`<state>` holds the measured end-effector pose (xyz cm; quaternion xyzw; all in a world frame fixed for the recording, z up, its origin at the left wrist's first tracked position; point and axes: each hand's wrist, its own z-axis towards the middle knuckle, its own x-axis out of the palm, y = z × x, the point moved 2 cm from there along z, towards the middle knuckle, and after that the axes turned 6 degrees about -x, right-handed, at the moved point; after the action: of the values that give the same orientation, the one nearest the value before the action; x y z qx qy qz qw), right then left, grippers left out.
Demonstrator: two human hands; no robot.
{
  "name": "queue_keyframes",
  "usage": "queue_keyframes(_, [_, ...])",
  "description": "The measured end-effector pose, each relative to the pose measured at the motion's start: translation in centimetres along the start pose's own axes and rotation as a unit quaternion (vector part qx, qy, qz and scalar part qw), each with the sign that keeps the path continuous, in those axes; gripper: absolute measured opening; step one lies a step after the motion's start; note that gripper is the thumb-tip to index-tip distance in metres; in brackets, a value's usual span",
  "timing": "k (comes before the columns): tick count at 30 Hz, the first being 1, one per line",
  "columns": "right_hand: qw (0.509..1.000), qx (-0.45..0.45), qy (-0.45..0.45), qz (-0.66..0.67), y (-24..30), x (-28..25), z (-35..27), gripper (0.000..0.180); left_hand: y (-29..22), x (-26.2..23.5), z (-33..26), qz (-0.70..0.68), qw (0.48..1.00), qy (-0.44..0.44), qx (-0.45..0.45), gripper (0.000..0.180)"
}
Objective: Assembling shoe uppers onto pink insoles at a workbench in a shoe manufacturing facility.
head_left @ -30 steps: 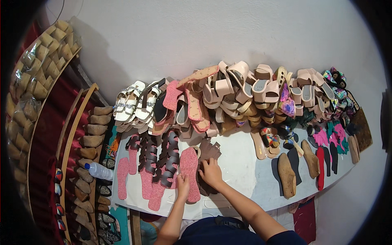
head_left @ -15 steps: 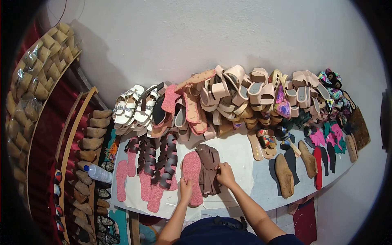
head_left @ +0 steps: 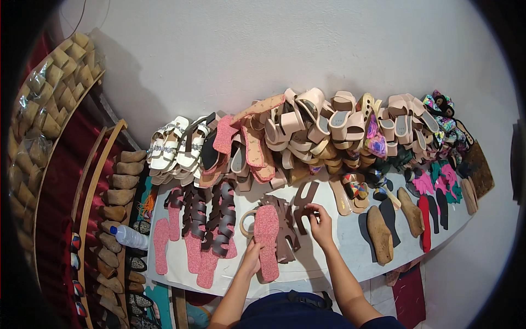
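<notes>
A pink speckled insole (head_left: 267, 233) is gripped near its lower left edge by my left hand (head_left: 252, 259), fingers closed on it. My right hand (head_left: 320, 222) pinches a dark brown strappy shoe upper (head_left: 302, 205), a flat cut-out with several slits, held up to the right of the insole. Between the hands, a pile of similar brown uppers (head_left: 287, 241) lies on the table, partly covered by the insole. A beige ring, seemingly a tape roll (head_left: 245, 225), shows behind the insole's left edge.
Left of my hands lie pink insoles with dark woven straps (head_left: 221, 216). Finished sandals (head_left: 307, 120) are heaped along the wall. Wooden shoe lasts (head_left: 379, 233) and dark soles sit to the right. A water bottle (head_left: 130, 237) lies beside the table's left edge, near racked lasts (head_left: 121, 196).
My right hand has lifted one brown upper off the pile and moved it up and right. My left hand has shifted the insole slightly rightward, and the beige ring now shows behind it.
</notes>
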<state>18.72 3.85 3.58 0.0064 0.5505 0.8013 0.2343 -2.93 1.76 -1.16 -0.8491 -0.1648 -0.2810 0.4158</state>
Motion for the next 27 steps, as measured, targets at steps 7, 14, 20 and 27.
queue_keyframes(7, [0.935, -0.280, 0.160, -0.147, 4.2, 3.0, -2.6, 0.032, 0.8, 0.0, 1.2, 0.063, 0.996, 0.059, -0.003, 0.044])
queue_keyframes(14, [0.920, -0.267, 0.232, -0.169, 4.2, 4.0, -5.3, 0.032, 0.6, 1.1, 0.7, 0.018, 0.995, 0.082, 0.056, 0.053])
queue_keyframes(20, [0.915, -0.239, 0.101, -0.307, 5.8, 2.4, -3.3, 0.039, 0.2, 1.0, 0.1, 0.083, 0.994, 0.063, 0.015, 0.048])
queue_keyframes(27, [0.955, -0.043, 0.186, -0.228, 2.6, 1.0, -2.4, 0.032, 0.9, -0.3, 0.9, 0.047, 0.990, 0.096, -0.095, 0.036])
